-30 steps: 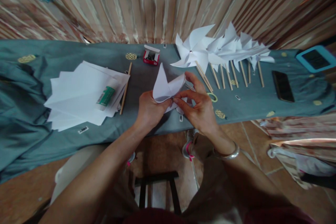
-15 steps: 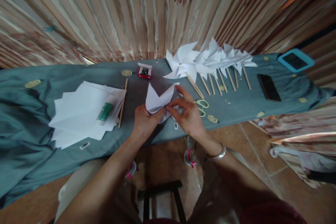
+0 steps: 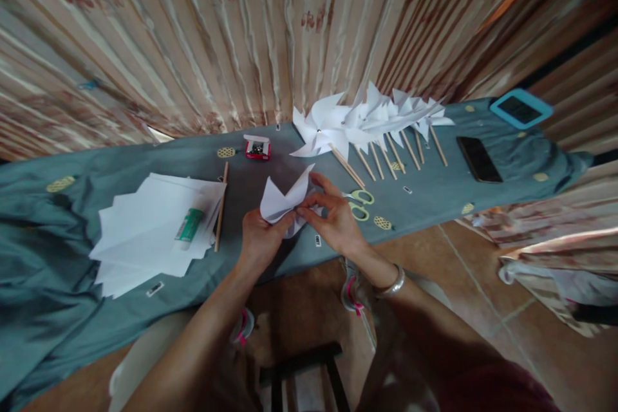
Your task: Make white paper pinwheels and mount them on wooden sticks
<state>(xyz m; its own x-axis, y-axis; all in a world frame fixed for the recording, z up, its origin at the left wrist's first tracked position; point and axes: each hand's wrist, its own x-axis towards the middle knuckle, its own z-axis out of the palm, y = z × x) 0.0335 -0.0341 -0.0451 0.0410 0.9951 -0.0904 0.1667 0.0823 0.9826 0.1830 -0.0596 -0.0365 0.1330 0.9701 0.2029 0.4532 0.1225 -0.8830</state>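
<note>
A white paper pinwheel (image 3: 282,201), its blades curled up, is held between both hands above the near edge of the cloth-covered table. My left hand (image 3: 261,236) grips it from the left, thumb on its middle. From the right, my right hand (image 3: 333,219) pinches the paper near the centre with thumb and fingers; what lies under the fingertips is hidden. Just right of that hand lie scissors (image 3: 361,197) with light green handles. Beyond the pinwheel stands a small open red box (image 3: 257,149) with dark bits inside.
Finished-looking white pinwheels (image 3: 333,125) on wooden sticks lie in a row at the back. Left are stacked white sheets (image 3: 140,225), a green glue stick (image 3: 189,226) and a wooden stick (image 3: 221,207). A phone (image 3: 479,159) and a blue-framed device (image 3: 521,108) lie right.
The view has shifted a little, so the table's things sit slightly left. Both hands keep their hold on the paper pinwheel, with only a slight shift of the fingers.
</note>
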